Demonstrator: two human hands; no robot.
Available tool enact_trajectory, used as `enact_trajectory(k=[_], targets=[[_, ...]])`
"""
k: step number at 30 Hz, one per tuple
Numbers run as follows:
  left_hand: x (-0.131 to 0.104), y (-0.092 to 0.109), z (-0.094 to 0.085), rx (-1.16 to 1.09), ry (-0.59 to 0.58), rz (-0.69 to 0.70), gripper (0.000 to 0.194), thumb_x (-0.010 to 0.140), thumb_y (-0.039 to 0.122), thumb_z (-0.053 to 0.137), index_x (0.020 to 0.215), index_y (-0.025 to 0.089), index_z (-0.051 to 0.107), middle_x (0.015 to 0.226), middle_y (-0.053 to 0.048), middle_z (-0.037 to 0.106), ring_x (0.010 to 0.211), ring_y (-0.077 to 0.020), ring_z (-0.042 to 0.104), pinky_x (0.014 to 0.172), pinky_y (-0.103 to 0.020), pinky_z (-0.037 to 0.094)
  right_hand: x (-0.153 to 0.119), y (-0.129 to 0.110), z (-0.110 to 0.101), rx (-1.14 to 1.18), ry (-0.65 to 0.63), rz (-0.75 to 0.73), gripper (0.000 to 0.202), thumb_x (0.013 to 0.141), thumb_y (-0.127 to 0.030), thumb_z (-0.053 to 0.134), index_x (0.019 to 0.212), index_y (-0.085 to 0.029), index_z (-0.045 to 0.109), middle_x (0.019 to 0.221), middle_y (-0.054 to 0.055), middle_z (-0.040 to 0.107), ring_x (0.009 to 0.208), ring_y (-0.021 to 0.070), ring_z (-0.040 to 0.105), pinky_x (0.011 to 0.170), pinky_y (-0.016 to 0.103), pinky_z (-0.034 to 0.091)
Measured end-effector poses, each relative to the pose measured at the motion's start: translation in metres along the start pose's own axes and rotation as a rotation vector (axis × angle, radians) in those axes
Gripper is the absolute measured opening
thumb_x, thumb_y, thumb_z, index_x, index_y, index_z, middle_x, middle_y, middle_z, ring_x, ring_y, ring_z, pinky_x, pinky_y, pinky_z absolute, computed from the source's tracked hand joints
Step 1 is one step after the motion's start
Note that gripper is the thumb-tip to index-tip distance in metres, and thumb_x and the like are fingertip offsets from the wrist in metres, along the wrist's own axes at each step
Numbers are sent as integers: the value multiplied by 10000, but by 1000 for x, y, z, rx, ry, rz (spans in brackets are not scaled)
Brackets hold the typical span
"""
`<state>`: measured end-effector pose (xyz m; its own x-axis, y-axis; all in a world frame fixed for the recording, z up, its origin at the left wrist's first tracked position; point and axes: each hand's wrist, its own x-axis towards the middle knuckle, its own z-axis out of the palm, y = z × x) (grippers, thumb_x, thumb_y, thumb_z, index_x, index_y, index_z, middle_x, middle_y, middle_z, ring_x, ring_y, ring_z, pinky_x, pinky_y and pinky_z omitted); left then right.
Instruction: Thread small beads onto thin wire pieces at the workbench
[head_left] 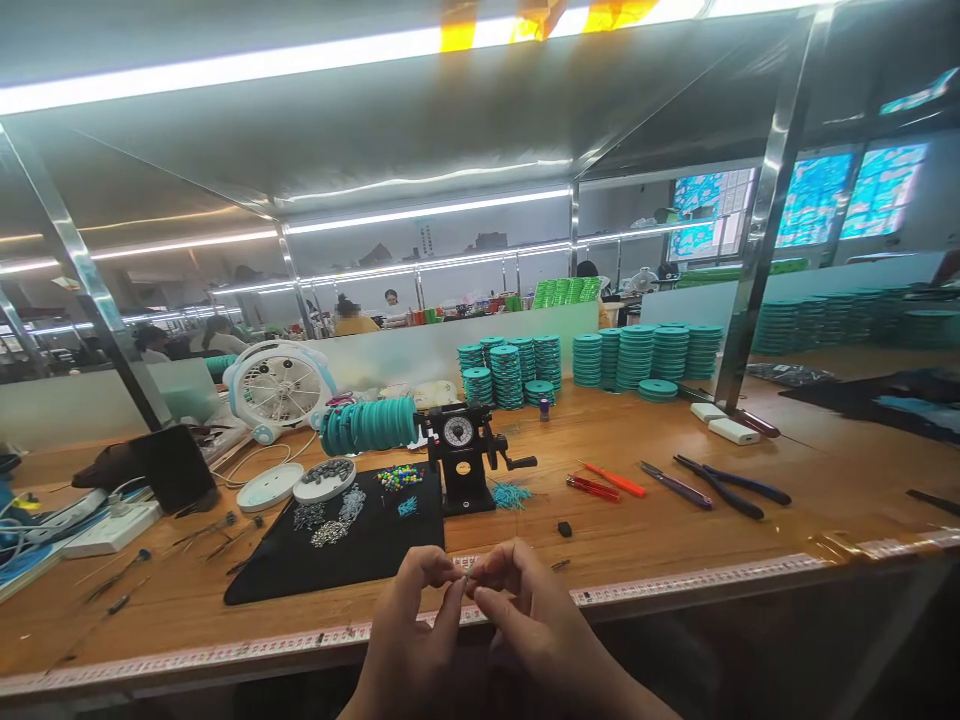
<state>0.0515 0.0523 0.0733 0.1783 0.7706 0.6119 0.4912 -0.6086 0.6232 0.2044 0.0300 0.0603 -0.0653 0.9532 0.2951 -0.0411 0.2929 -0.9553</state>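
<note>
My left hand (416, 625) and my right hand (536, 620) meet at the table's front edge, thumbs and index fingers pinched together. What sits between the fingertips is tiny and mostly hidden, so its kind does not show. Just beyond my hands lies a black mat (352, 560) with small metal beads (330, 533), clear pieces (351, 503), colourful beads (401, 478) and short blue pieces (407, 507). Behind it stands a black hand-crank winder (465, 460) carrying teal spools (371, 425). A white dish (324, 480) holds grey pieces.
Pliers (731, 487), a purple-handled tool (675, 485), an orange tool (611, 478) and a red tool (592, 488) lie to the right. Stacked teal spools (506, 375) line the back. A fan (281, 385) and phone (176, 470) stand left. A tape measure (660, 588) runs along the edge.
</note>
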Motion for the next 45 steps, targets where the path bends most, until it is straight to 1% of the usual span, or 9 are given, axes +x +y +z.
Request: enact_trajectory(k=[2,6,11,15,22,28,34,38,45], targets=[[2,2,-2,9,-43,-54,52,838,280,548,827,240,517,759,28,608,730,-142,618,622,-222,502,-3,5,0,-225,26,-221,167,859,-173,485,1025,-188,474,1012,87,571,877,187,596,723,301,513],[4,2,-4,19,-148,-75,33,852,268,509,836,242,522,784,18,610,759,-154,614,607,-233,488,-2,14,1,-702,180,-609,362,843,-57,379,1167,-189,473,1109,143,480,867,215,579,685,352,532],[3,4,-7,18,-173,-81,36,861,274,507,840,251,524,801,24,610,768,-151,607,687,-252,493,4,12,1,-838,138,-555,281,834,-51,413,1004,-192,588,1062,132,523,876,229,586,668,341,532],[2,4,-5,5,-179,-57,32,859,257,505,835,248,524,792,21,606,770,-154,609,693,-255,488,5,11,0,-813,112,-590,242,840,-39,423,926,-180,600,881,91,573,792,210,579,638,314,507],[-1,2,-2,-28,-161,-24,22,852,226,509,852,248,510,794,30,586,769,-140,592,713,-245,479,6,19,3,-814,142,-640,224,845,-41,393,868,-168,575,822,87,561,728,204,544,594,308,471],[1,7,-4,-14,-155,-36,33,831,206,514,824,238,511,780,25,593,755,-149,601,700,-252,488,5,10,1,-686,88,-504,244,888,-66,348,811,-175,552,831,81,563,750,194,559,637,321,483],[3,6,-4,71,-148,-7,64,808,180,509,802,239,535,757,21,636,720,-167,631,664,-265,507,-1,-12,-7,-682,-44,-393,416,812,-43,446,1199,-196,454,1130,99,552,1005,214,562,852,350,491],[4,3,-2,108,-116,96,82,797,170,523,795,247,551,739,33,659,697,-158,646,637,-245,512,1,-5,-3,-776,-77,-414,372,773,-39,439,1088,-213,532,1004,66,608,876,204,606,750,312,512],[6,-1,1,106,-100,179,66,816,207,543,800,268,564,725,63,672,671,-124,659,633,-185,517,9,23,-3,-891,50,-555,254,717,-73,475,918,-185,582,772,46,614,661,181,594,574,259,470]])
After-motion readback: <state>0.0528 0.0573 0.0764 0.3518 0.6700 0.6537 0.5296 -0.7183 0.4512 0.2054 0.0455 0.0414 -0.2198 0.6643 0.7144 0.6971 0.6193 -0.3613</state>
